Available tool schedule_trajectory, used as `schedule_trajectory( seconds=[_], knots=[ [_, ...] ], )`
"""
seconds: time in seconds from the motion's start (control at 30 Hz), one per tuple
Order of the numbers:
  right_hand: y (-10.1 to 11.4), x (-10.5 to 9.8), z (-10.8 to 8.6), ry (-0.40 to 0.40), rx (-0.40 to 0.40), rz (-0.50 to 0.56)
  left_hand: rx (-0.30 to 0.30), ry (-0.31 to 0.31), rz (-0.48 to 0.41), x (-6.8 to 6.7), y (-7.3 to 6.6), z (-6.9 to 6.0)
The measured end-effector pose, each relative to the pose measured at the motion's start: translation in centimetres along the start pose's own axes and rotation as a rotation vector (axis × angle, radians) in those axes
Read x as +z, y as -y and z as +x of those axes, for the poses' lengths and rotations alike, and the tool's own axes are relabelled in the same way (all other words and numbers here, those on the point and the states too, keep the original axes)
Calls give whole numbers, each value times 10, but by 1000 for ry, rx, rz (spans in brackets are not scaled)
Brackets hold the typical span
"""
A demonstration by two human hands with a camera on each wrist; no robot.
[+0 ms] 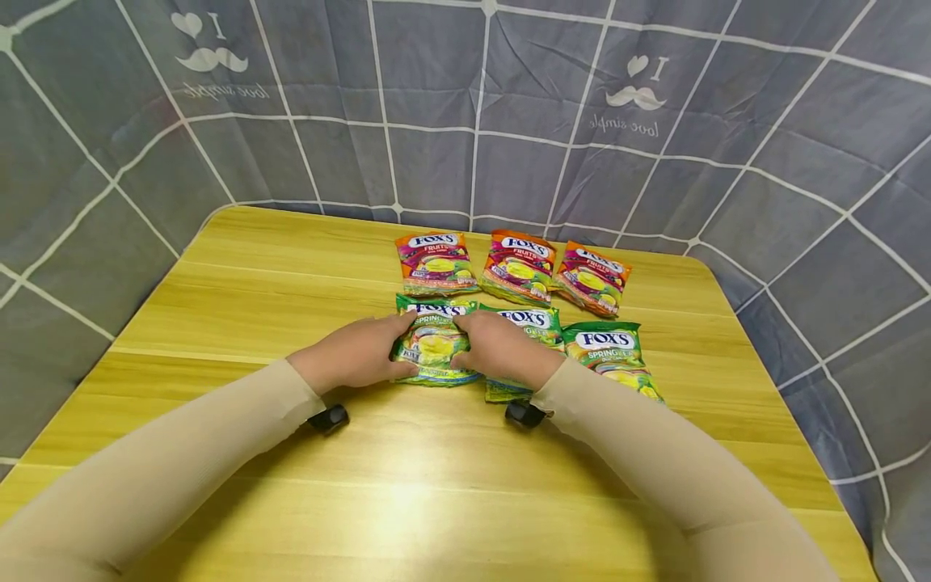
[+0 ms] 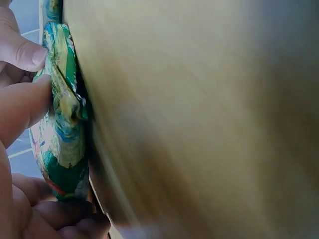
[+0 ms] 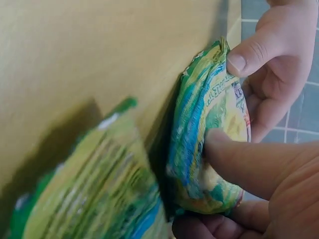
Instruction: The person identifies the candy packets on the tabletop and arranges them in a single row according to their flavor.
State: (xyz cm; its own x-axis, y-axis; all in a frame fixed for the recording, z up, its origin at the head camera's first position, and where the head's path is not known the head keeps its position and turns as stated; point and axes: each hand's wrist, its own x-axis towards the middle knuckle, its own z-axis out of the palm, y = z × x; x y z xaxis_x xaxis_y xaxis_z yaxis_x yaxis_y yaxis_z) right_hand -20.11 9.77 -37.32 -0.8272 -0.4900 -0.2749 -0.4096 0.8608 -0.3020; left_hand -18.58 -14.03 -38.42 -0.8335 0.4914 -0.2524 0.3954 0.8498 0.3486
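Note:
Both hands grip the leftmost green candy bag (image 1: pixel 435 346) by its sides, flat on the table. My left hand (image 1: pixel 358 352) has its thumb at the near left edge; my right hand (image 1: pixel 505 347) holds the right edge. In the left wrist view, the left thumb and curled fingers (image 2: pixel 65 214) are around the bag (image 2: pixel 65 149). The right wrist view shows the right thumb (image 3: pixel 244 159) on the bag's face (image 3: pixel 224 112), fingers beneath. The middle green bag (image 1: pixel 529 322) lies partly behind the right hand; the right forearm covers part of the third (image 1: pixel 609 356).
Three orange-and-purple candy bags (image 1: pixel 438 265) (image 1: pixel 520 268) (image 1: pixel 592 279) form a row behind the green ones on the wooden table (image 1: pixel 291 485). A grey curtain with white lines (image 1: pixel 429 81) hangs around the table's back and sides.

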Motion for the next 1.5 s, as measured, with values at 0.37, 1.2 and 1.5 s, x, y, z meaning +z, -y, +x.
schedule_trajectory(
  seconds=[0.37, 1.2, 1.5],
  knots=[
    [20, -2, 6, -77, -66, 11, -32, -84, -60, -9, 18, -17],
    [131, 5, 90, -114, -157, 37, -258, -200, -246, -62, 119, -70],
    [165, 17, 118, 20, -159, 48, -288, -191, -237, -65, 165, -89]
  ],
)
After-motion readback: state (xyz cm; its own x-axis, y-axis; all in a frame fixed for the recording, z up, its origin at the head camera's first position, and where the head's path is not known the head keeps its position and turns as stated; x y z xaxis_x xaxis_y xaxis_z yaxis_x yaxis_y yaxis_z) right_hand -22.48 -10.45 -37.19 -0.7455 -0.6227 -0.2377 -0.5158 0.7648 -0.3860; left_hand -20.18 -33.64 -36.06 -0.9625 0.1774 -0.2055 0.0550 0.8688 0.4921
